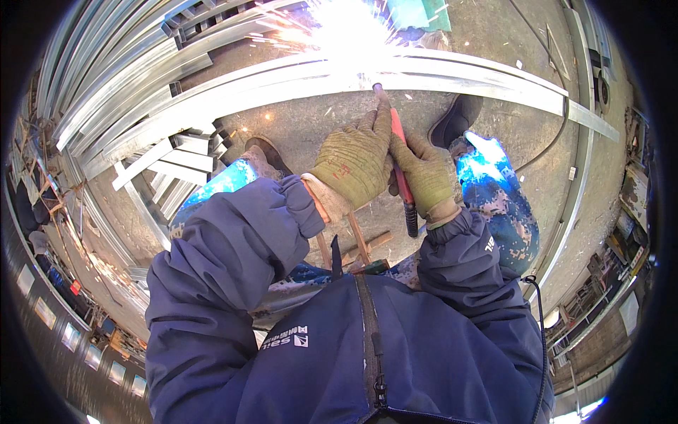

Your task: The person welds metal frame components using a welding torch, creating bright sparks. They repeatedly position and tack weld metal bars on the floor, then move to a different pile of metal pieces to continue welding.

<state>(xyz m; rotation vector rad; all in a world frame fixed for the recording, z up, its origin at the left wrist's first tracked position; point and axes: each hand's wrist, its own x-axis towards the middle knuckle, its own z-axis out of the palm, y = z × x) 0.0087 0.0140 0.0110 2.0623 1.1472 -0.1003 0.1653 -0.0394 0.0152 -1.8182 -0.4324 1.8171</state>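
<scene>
A welding torch (402, 185) with a red handle slants up from between my two gloved hands. Its nozzle (378, 87) is at the near edge of a long, pale metal bar (466, 74). A blinding arc with flying sparks hides the bar's middle. My left hand (352, 159), in a worn yellow-green glove, closes against the torch's front part, its fingers pointing toward the nozzle. Lower on the handle, my right hand (428, 175) wraps round from the right in a similar glove. The torch's black ribbed end (411, 219) sticks out below the hands.
Long metal profiles (134, 92) are stacked at the far left, with short cut pieces (180, 159) nearer. A dark cable (561, 131) curves across the floor on the right. My boots (455, 120) are close to the bar. Wooden legs (359, 237) show beneath my hands.
</scene>
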